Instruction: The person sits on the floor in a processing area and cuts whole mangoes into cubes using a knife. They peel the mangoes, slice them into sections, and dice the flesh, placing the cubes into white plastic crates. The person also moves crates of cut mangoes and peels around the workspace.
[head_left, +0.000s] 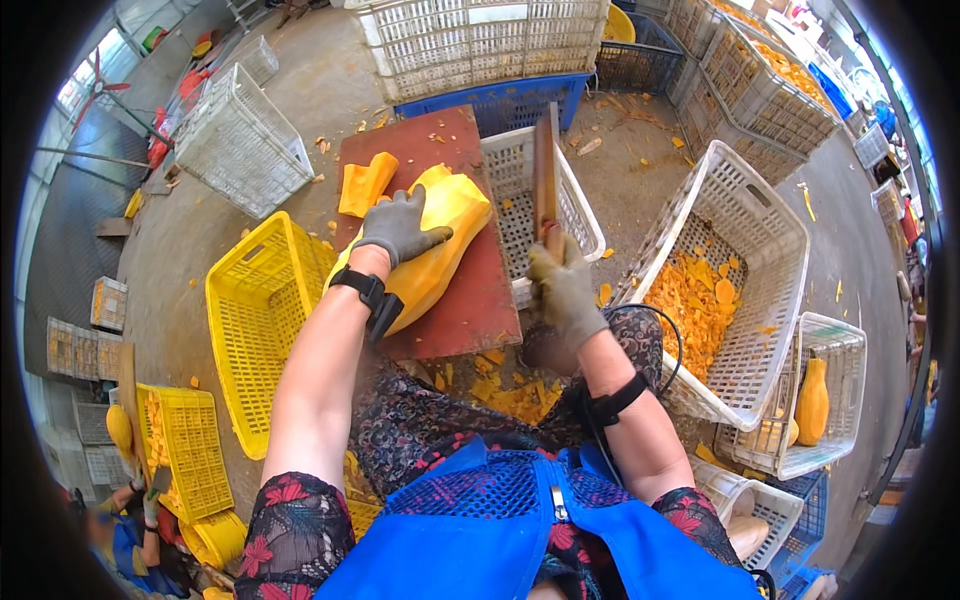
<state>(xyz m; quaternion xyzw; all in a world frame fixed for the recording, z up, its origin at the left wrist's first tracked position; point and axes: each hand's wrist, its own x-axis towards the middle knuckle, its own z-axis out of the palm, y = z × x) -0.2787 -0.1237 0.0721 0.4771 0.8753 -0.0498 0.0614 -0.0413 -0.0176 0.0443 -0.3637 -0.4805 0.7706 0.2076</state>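
My left hand (405, 226), in a grey work glove, presses on a large peeled squash (427, 281) with fingers and thumb spread over its top. The squash lies on a red board (476, 315) before me. Beyond that hand, a cut squash piece (366, 185) rests on the board. My right hand (567, 289), in a soiled glove, grips the handle of a large knife (546, 172). The blade points away from me, nearly edge-on, above the white crate (517, 161) to the right of the board. It is apart from the squash.
A yellow crate (255, 322) stands at left, a white crate with orange scraps (694, 307) at right. Behind it, another crate holds a whole squash (812, 401). Stacked crates (487, 49) rise ahead. A co-worker (139, 529) is at lower left. Scraps (517, 394) litter the floor.
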